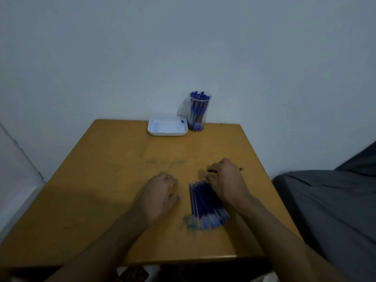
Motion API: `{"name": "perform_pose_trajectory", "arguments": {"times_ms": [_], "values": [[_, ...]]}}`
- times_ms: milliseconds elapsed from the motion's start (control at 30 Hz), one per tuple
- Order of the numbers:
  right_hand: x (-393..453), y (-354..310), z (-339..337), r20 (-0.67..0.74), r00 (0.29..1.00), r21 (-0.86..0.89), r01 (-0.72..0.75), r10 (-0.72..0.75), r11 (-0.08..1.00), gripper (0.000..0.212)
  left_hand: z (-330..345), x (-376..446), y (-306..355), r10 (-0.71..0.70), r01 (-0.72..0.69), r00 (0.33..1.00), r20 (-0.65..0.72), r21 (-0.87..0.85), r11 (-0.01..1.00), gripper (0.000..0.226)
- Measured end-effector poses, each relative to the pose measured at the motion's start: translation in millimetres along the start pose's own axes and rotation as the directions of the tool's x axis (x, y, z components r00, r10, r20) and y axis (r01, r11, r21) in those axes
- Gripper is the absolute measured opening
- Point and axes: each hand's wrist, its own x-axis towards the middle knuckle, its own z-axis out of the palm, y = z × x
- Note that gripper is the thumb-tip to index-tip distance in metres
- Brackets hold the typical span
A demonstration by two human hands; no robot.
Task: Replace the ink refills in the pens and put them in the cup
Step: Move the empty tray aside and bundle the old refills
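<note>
Refills (205,204) beside right hand (225,180)

Bare pale wall (183,47), worn wooden table (101,180) against it, grey fabric (325,200) at right, dim light

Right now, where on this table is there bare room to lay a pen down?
The left half of the table is bare, from the left hand out to the edge. So is the middle strip between the hands and the white tray. It is crowded around the ink refills under the right hand, and at the back by the cup.
</note>
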Motion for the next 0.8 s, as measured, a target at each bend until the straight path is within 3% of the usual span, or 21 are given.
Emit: {"name": "perform_pose_trajectory", "arguments": {"times_ms": [200,400,567,667,800], "values": [[-66,9,-11,0.058,0.996,-0.069,-0.066,0.07,0.995,0.031,14,-40,26,0.127,-0.131,0.977,0.173,0.01,0.991,0.071],[-99,6,-10,0.048,0.995,-0.094,-0.085,0.09,0.992,0.033,26,-53,34,0.151,-0.156,0.977,0.153,0.018,0.988,0.077],[-114,11,-14,0.068,0.997,0.004,0.047,-0.048,0.999,0.031,31,-59,34,0.144,-0.146,0.981,0.129,0.008,0.989,0.075],[-121,26,-20,0.108,0.986,0.021,0.129,-0.13,0.991,0.048,32,-60,34,0.14,-0.143,0.981,0.135,0.015,0.99,0.075],[-124,41,-22,0.282,0.942,-0.048,0.203,-0.182,0.978,0.072,35,-60,34,0.138,-0.144,0.98,0.143,0.036,0.989,0.075]]}}
